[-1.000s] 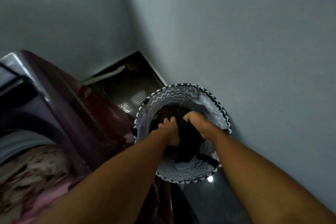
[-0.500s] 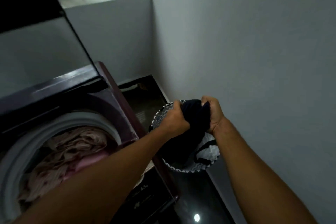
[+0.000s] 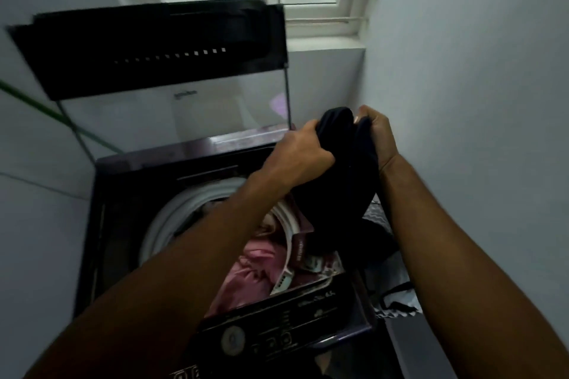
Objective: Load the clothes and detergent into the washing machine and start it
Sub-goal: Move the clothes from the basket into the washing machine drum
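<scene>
Dark garment bunched between my left hand and right hand, both clamped on it, right of the open washing machine; swing left over the drum before dropping it onto the pink clothes.

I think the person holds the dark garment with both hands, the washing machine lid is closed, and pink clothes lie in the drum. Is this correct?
Not entirely: the lid is open, standing raised behind the drum, as the head view shows. The rest holds: the left hand and the right hand both hold the dark garment, and pink clothes lie in the drum.
</scene>
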